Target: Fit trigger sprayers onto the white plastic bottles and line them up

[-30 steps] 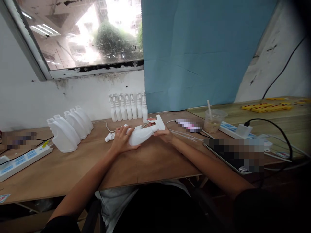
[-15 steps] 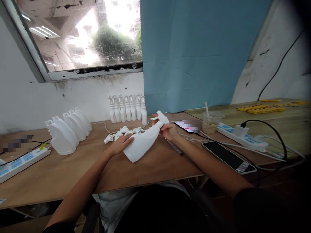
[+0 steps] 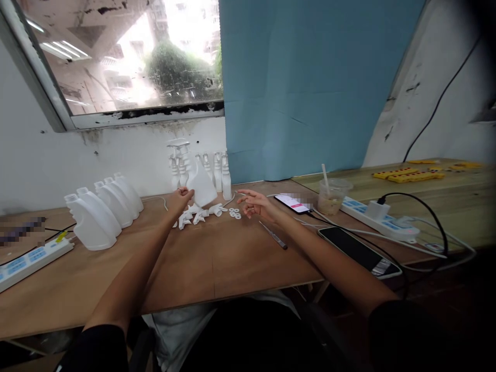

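Observation:
My left hand (image 3: 183, 198) is closed on the lower part of a white spray bottle (image 3: 202, 186), tilted with its trigger head up and to the left. That bottle hangs in front of a row of finished-looking spray bottles (image 3: 226, 178) by the wall. Fingers apart, my right hand (image 3: 256, 202) hovers over the table with nothing in it. Near it lie several small white rings (image 3: 234, 212). Loose white trigger heads (image 3: 198, 214) are heaped below the held bottle.
Several headless white bottles (image 3: 93, 222) stand at the left, beside a power strip (image 3: 34, 261). On the right are a pen-like tool (image 3: 273, 235), a lit phone (image 3: 291, 203), a dark phone (image 3: 358, 251), a plastic cup (image 3: 334, 195), another power strip (image 3: 382, 219) and cables.
The spray bottle has moved away from me and to the left, turning more upright, now in my left hand alone. My right hand has let go of its trigger head and opened.

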Tool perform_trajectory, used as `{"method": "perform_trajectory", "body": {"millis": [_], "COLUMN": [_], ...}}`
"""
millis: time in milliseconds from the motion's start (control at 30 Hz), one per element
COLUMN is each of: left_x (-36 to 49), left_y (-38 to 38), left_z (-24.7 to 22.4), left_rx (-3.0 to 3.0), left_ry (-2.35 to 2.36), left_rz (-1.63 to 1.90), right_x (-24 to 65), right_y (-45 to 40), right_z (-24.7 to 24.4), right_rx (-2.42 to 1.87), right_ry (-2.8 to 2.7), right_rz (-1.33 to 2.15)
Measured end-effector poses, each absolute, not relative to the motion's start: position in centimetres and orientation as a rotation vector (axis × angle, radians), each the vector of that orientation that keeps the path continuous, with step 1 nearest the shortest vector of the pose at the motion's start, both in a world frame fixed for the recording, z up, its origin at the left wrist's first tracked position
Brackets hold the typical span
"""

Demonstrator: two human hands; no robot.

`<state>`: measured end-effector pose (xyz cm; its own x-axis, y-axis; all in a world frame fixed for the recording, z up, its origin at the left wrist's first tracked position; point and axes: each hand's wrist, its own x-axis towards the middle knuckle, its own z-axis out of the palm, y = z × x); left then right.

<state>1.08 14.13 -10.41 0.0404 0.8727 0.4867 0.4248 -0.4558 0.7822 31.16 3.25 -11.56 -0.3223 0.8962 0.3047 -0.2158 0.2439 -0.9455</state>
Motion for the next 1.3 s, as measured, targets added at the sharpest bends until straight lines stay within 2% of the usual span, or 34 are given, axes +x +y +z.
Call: {"method": "perform_trajectory", "body": {"millis": [100,233,433,767,1300], "left_x": [3.0,6.2,10.0,12.8,13.0], "left_y": [16.3,18.8,20.9,22.5,22.1], "left_z": [-10.4,-11.5,-13.7,-15.3,-15.4], "left_rx": [1.96,2.025,1.976,1.885,1.997], "left_ry": [1.48,1.686,1.868,1.885,1.76], "left_rz": [1.404,1.316,1.128,1.058,0.932], "right_x": [31.8,32.2,31.7,30.7,30.3], "right_y": [4.1,5.4,5.6,5.4,5.1], "right_z": [-12.5,-14.2,-16.2,-17.1,-17.4], "right_rx": [-0.88,-1.267,-1.309,-1.291,-1.31], "right_ry": [-1.555,-1.85,-2.138,-2.464,-2.487], "right_rz": [1.121,0.616,0.319,0.151,0.068]}}
